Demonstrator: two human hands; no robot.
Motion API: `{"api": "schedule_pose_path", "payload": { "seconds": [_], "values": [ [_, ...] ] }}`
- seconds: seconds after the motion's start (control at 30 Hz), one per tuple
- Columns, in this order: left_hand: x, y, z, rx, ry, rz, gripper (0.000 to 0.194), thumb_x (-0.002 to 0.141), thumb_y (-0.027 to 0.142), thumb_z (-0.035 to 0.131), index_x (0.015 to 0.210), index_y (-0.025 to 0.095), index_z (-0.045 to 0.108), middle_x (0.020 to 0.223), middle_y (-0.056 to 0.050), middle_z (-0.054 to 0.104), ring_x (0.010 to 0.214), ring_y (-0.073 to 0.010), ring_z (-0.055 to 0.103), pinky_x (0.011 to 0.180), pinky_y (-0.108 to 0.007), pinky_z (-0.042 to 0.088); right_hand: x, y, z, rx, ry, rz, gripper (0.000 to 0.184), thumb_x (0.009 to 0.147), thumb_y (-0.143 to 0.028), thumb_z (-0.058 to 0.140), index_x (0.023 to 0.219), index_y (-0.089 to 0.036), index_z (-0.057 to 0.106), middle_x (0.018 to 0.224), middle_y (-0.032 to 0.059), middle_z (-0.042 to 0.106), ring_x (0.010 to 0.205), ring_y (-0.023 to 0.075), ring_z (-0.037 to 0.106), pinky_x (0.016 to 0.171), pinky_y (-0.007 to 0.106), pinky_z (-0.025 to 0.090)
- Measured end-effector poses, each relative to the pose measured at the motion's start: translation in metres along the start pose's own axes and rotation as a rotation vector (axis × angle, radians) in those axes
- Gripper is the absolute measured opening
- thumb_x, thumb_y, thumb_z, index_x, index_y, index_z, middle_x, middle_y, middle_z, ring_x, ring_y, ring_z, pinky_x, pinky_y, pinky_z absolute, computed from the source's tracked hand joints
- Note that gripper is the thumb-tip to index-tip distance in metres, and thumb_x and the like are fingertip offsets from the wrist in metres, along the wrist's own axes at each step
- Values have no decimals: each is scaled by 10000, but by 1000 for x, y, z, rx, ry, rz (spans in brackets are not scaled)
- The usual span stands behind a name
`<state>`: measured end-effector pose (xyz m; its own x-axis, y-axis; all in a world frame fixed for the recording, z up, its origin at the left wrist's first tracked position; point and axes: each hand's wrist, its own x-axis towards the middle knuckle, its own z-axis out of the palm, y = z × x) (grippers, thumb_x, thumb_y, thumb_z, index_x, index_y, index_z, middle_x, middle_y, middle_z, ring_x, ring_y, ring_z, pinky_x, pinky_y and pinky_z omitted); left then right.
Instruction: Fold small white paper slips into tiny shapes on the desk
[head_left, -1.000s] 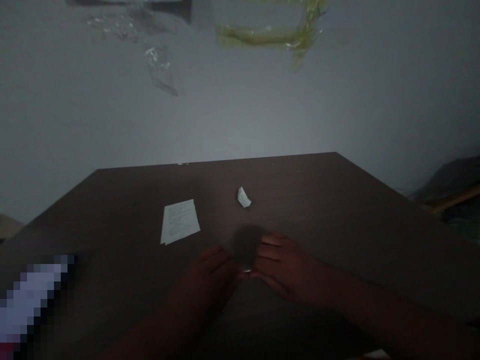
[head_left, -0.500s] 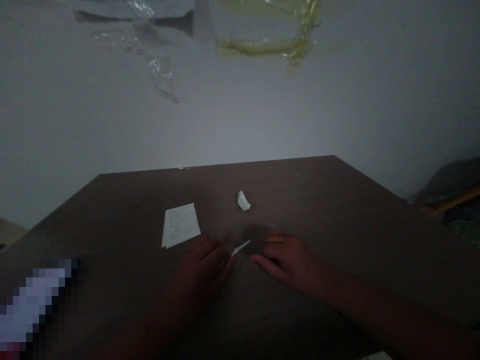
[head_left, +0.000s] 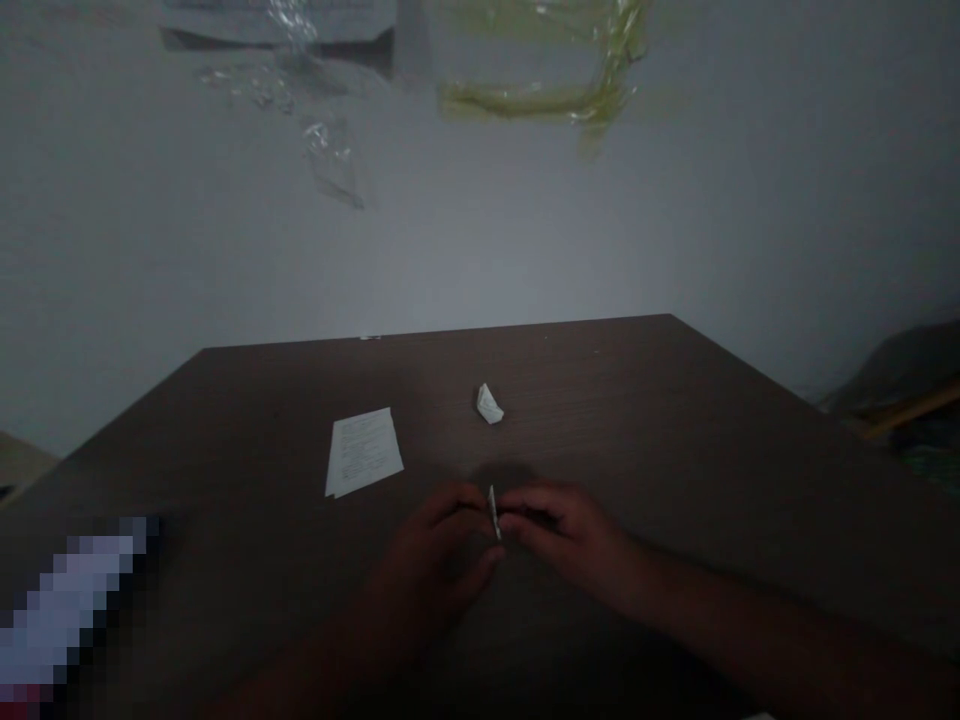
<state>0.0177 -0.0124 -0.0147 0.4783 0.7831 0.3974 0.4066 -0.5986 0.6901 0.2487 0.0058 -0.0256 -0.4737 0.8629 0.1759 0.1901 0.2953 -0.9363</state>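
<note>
A small folded piece of paper [head_left: 494,513], seen nearly edge-on, stands between my two hands over the near middle of the table. My right hand [head_left: 562,522] has its thumb and fingertips against the paper's right side and appears to grip it. On the other side my left hand [head_left: 446,550] is curved, thumb and fingers apart, with the fingertips close to the paper; whether they touch it is hard to see in the dim light. Beyond the hands lies a crumpled white paper [head_left: 490,404]. Printed paper sheets [head_left: 365,453] lie flat, overlapping, to the left.
The dark brown table [head_left: 637,400] meets a pale wall [head_left: 480,220] bearing tape and plastic. A pixelated bright object [head_left: 71,600] lies at the left front. A dark, unclear shape [head_left: 900,365] is beyond the table's right edge.
The folded paper has passed from my left hand towards the right fingers and turned from slanted to nearly upright. My right hand has shifted left; the left fingers have spread.
</note>
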Motion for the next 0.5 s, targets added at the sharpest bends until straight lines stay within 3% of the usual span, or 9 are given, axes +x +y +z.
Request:
{"api": "schedule_pose_path", "payload": {
  "seconds": [0.13,0.27,0.37,0.5],
  "values": [
    [2,-8,0,-54,25,-45,85,968,165,707,963,245,736,1078,-29,754,969,-204,761,890,-333,644,0,8,3,22,7,27,144,1007,-347,772,1039,-231,852,974,34,838,911,208,760,846,341,579],
    [0,-13,2,-64,61,-77,151,923,179,755,1045,264,729,1071,-28,783,975,-227,770,884,-362,649,0,11,3,68,5,45,156,966,-349,835,1063,-228,856,1019,42,854,935,214,779,850,343,599],
    [-1,-17,3,-66,75,-129,270,883,190,796,1133,279,749,1094,-36,800,1006,-250,780,918,-394,655,1,11,1,38,0,14,135,982,-326,814,1065,-227,856,1028,45,857,936,214,781,860,348,600],
    [3,-20,2,-169,43,-214,191,882,199,781,1066,250,780,1069,-44,777,988,-241,778,905,-379,655,2,9,1,-32,-19,-51,135,1029,-287,734,1058,-215,844,978,45,840,888,203,761,837,339,586]
  ]
}}
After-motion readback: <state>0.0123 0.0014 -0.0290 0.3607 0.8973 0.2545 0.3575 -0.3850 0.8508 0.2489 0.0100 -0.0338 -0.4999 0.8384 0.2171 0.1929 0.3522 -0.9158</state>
